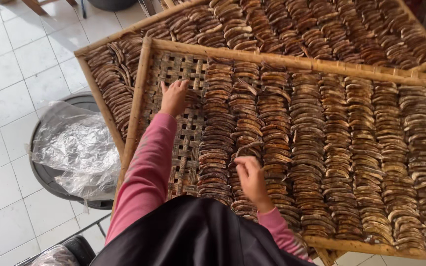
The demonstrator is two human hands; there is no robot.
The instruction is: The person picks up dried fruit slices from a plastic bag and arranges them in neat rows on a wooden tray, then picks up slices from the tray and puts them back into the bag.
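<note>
**Two hands at work on a bamboo rack of dried banana slices**

Two woven bamboo racks are in view, one lying over the other. The upper rack (146, 83) carries dried banana slices (341, 148), brown and curved, laid in tight overlapping columns; about nine columns can be counted across it, though the right edge runs out of frame, and the slices themselves are far too many to count. The lower rack (94, 79) shows behind and to the left, packed with the same slices.

Both hands belong to one person in pink sleeves. The left hand (174, 97) rests on the bare lattice at the upper rack's left end, fingers spread and lying flat, just beside the first column (whether it touches a slice there cannot be told). The right hand (251, 178) hovers over the second and third columns near the front rail, fingers curled narrow with the tips drawn together on one slice (247, 148) that sits slightly lifted above its neighbours.

On the white tiled floor to the left stands one dark round tub (50, 177), with one crumpled clear plastic sheet (77, 148) draped over it.
</note>
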